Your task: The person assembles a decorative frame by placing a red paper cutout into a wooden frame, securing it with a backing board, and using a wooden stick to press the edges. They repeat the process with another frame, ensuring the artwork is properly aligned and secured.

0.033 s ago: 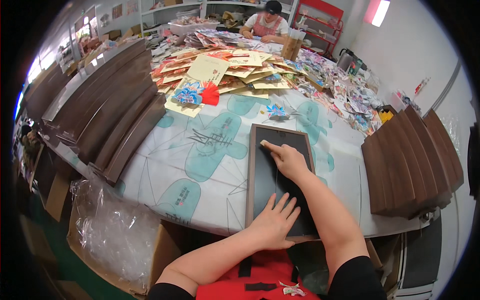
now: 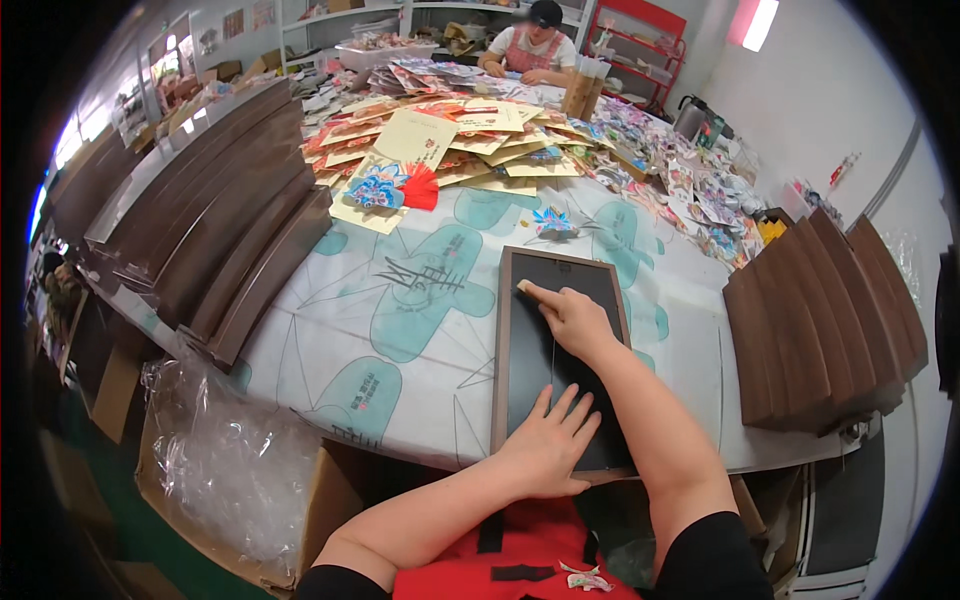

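A brown picture frame [image 2: 503, 330] with a black panel [image 2: 575, 275] lies flat at the table's front edge, its long sides running away from me. My left hand [image 2: 548, 450] rests on the panel's near part, fingers spread. Farther up, my right hand [image 2: 580, 318] is partly closed. Its index finger points toward the frame's left side, the other fingers curled under. A small pale bit [image 2: 523, 286] shows at that fingertip; whether it is held or worn I cannot make out. Beyond the frame's far end sits a blue flower-shaped piece [image 2: 552, 222].
Brown frames stand stacked at left [image 2: 230, 200] and right [image 2: 820, 330]. Cream cards [image 2: 415, 140] with red tassels pile up beyond. A carton [image 2: 320, 510] of clear plastic bags stands below the left edge. Across the table sits another person [image 2: 535, 50].
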